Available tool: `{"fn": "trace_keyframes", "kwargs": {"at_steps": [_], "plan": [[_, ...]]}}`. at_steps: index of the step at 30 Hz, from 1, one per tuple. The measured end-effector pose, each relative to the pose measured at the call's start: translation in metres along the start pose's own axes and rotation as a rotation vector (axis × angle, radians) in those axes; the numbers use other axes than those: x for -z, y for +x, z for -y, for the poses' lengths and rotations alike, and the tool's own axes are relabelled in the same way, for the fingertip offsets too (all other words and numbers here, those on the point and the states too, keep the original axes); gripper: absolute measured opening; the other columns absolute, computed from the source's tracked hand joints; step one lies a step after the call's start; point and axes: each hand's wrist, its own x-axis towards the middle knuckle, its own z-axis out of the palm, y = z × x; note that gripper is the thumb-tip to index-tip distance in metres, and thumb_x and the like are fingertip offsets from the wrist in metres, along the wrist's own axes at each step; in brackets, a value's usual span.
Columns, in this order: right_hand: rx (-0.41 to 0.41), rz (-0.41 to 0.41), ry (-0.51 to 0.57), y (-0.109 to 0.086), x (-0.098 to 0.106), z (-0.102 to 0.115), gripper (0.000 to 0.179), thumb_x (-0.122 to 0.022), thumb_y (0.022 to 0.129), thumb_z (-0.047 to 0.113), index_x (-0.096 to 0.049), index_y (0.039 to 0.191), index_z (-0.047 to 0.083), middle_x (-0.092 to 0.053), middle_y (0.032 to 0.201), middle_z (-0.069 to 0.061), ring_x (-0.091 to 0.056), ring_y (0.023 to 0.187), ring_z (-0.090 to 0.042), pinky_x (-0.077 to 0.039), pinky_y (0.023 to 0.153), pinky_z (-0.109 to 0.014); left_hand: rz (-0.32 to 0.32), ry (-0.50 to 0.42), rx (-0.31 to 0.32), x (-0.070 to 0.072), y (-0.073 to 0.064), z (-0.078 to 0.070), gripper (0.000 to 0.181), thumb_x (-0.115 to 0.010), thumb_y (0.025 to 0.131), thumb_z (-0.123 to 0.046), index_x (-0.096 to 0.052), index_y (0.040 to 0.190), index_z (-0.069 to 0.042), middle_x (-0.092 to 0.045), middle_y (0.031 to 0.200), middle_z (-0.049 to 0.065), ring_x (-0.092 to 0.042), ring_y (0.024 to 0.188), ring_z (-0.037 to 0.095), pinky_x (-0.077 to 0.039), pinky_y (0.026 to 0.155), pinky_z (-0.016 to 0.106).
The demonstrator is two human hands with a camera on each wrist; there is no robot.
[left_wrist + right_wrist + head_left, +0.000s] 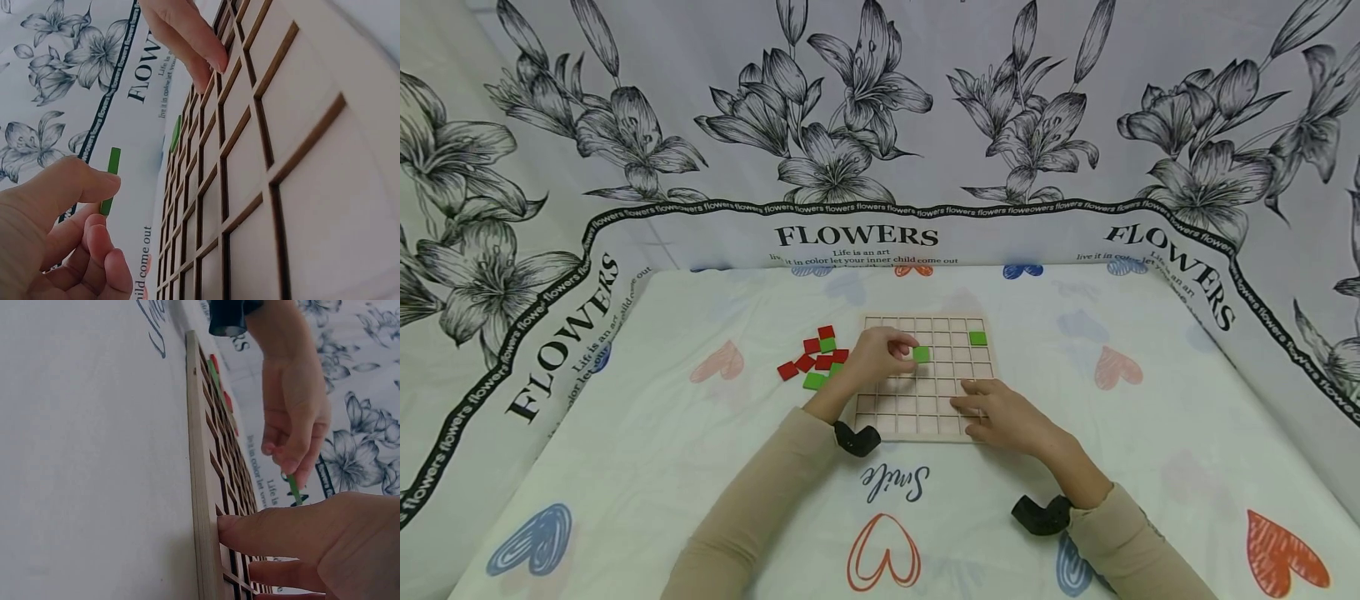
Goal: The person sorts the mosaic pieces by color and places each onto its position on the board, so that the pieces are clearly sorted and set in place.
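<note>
Between thumb and fingertips my left hand [883, 354] pinches a thin green square tile [921, 355], held above the wooden grid board [917, 435]. In the left wrist view the tile [110, 181] appears edge-on, apart from the board. My right hand [1007, 417] rests on the board's near right part with its fingers extended and no tile in them; the right wrist view shows the thumb [250, 530] at the board's edge. One green tile [977, 338] lies in a cell near the far right corner.
Left of the board lies a loose group of red tiles [787, 370] and green tiles [814, 381], partly hidden by my left hand. A white cloth [647, 450] printed with hearts covers the table. Behind hangs a flower-printed curtain [962, 158]. Black straps [857, 439] sit at both wrists.
</note>
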Motion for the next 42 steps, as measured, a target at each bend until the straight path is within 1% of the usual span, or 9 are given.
{"fn": "trace_keyframes", "kwargs": {"at_steps": [3,7,10,16,23,27,32,36,42], "plan": [[0.002,-0.001,-0.002,0.0,0.0,0.001,0.039,-0.068,0.085,0.012,-0.065,0.123,0.004,-0.055,0.136,-0.026,-0.051,0.125,-0.044,-0.045,0.099,-0.054,0.003,-0.034,0.001,-0.001,0.004,0.0,0.024,-0.073,0.08,-0.007,-0.072,0.104,0.0,-0.065,0.086,0.012,-0.053,0.073,0.011,-0.043,0.067,0.016],[0.003,0.0,-0.016,0.0,0.0,0.001,0.038,-0.068,0.085,0.012,-0.066,0.123,0.005,-0.055,0.136,-0.026,-0.051,0.125,-0.044,-0.045,0.099,-0.054,0.0,-0.043,0.005,-0.003,0.009,0.0,0.026,-0.073,0.081,-0.008,-0.071,0.106,0.0,-0.066,0.089,0.013,-0.054,0.073,0.011,-0.044,0.068,0.016],[0.005,-0.002,-0.024,0.0,0.0,0.002,0.038,-0.069,0.085,0.012,-0.066,0.123,0.005,-0.055,0.135,-0.026,-0.051,0.125,-0.044,-0.046,0.099,-0.054,-0.003,-0.046,0.012,-0.007,0.015,0.002,0.026,-0.073,0.081,-0.009,-0.071,0.106,-0.001,-0.067,0.089,0.012,-0.055,0.073,0.01,-0.044,0.068,0.016],[0.002,-0.004,-0.019,0.0,0.0,0.001,0.038,-0.07,0.085,0.012,-0.066,0.122,0.005,-0.055,0.135,-0.026,-0.051,0.124,-0.044,-0.046,0.098,-0.054,-0.021,-0.092,0.014,-0.015,0.026,0.004,0.027,-0.074,0.081,-0.01,-0.072,0.107,-0.002,-0.067,0.088,0.012,-0.055,0.073,0.01,-0.044,0.067,0.016],[0.004,0.001,-0.012,0.0,0.001,0.002,0.039,-0.07,0.085,0.013,-0.066,0.123,0.005,-0.055,0.136,-0.026,-0.051,0.124,-0.044,-0.047,0.097,-0.054,-0.027,-0.142,0.05,-0.023,0.036,0.005,0.027,-0.071,0.082,-0.008,-0.072,0.108,-0.003,-0.068,0.091,0.012,-0.057,0.075,0.011,-0.047,0.067,0.017],[0.008,-0.002,-0.015,0.0,0.001,0.001,0.039,-0.07,0.085,0.013,-0.066,0.123,0.005,-0.055,0.136,-0.026,-0.052,0.124,-0.044,-0.047,0.097,-0.053,-0.018,-0.12,0.042,-0.027,0.043,0.005,0.027,-0.071,0.083,-0.008,-0.071,0.109,-0.004,-0.068,0.093,0.013,-0.058,0.075,0.011,-0.048,0.067,0.017],[0.007,-0.003,-0.014,0.0,0.0,0.0,0.039,-0.07,0.085,0.013,-0.066,0.123,0.005,-0.055,0.136,-0.026,-0.052,0.124,-0.044,-0.047,0.098,-0.053,-0.003,-0.097,0.026,-0.034,0.05,0.006,0.027,-0.072,0.082,-0.01,-0.072,0.109,-0.004,-0.067,0.091,0.012,-0.056,0.073,0.01,-0.047,0.068,0.018],[0.007,-0.004,-0.014,0.0,0.0,0.0,0.039,-0.071,0.085,0.014,-0.066,0.123,0.006,-0.055,0.136,-0.026,-0.052,0.124,-0.044,-0.047,0.098,-0.053,0.004,-0.09,0.024,-0.038,0.053,0.005,0.028,-0.072,0.082,-0.011,-0.072,0.11,-0.005,-0.067,0.091,0.012,-0.056,0.073,0.01,-0.047,0.069,0.018],[0.009,-0.002,-0.015,0.0,0.0,0.0,0.039,-0.071,0.085,0.013,-0.066,0.122,0.006,-0.055,0.136,-0.026,-0.051,0.124,-0.045,-0.047,0.097,-0.054,-0.009,-0.088,0.007,-0.044,0.057,0.004,0.027,-0.071,0.084,-0.009,-0.072,0.11,-0.003,-0.069,0.093,0.015,-0.059,0.075,0.012,-0.047,0.07,0.018]]}}
